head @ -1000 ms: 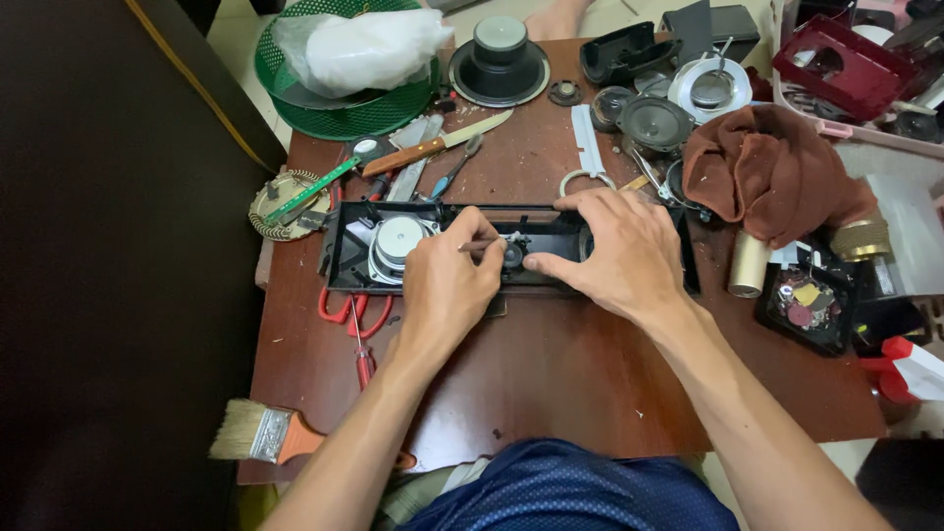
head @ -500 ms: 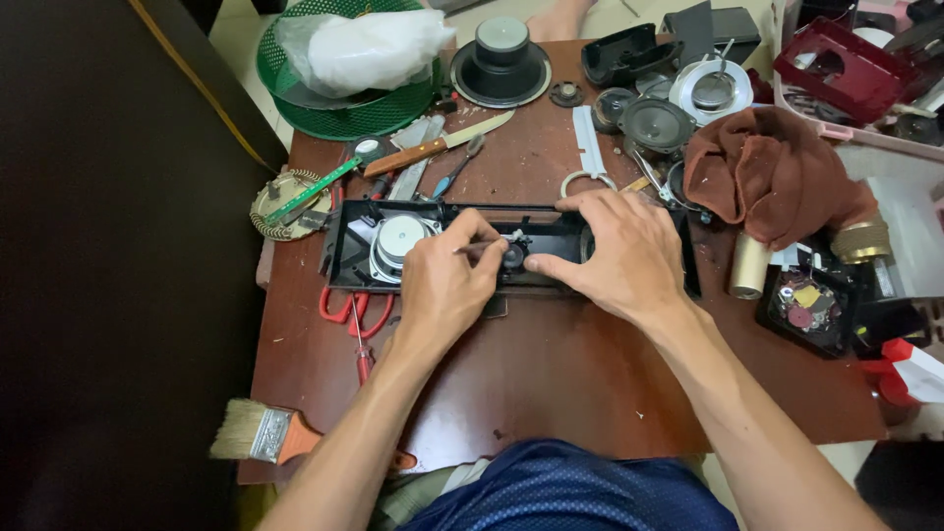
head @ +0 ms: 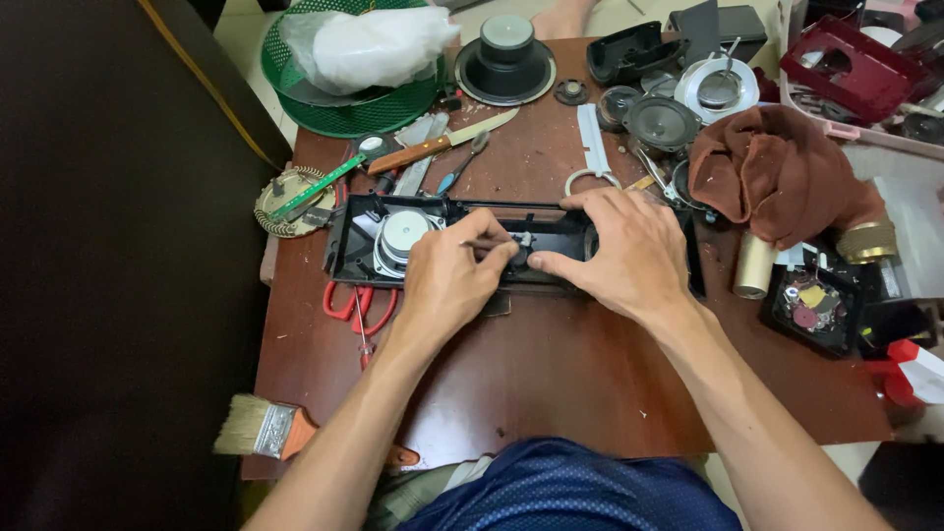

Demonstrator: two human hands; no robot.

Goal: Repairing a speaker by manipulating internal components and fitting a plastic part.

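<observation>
Speaker case [head: 359,236]: stiff, light black plastic near the table's [head: 551,383] back edge; hold its rim.
Left hand [head: 447,280]: fingers pinched on a thin tool [head: 484,243].
Right hand [head: 619,251]: lies open and flat, pressing the case down.

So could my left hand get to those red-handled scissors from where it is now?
Probably yes. The red-handled scissors lie on the table just left of the left hand, partly tucked under the black casing. Nothing sits between them, but the hand is pinching a thin tool.

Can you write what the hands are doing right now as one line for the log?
left hand: pinching thin tool over black casing | right hand: pressing on casing | round speaker: inside, left end | red scissors: beside casing
</observation>
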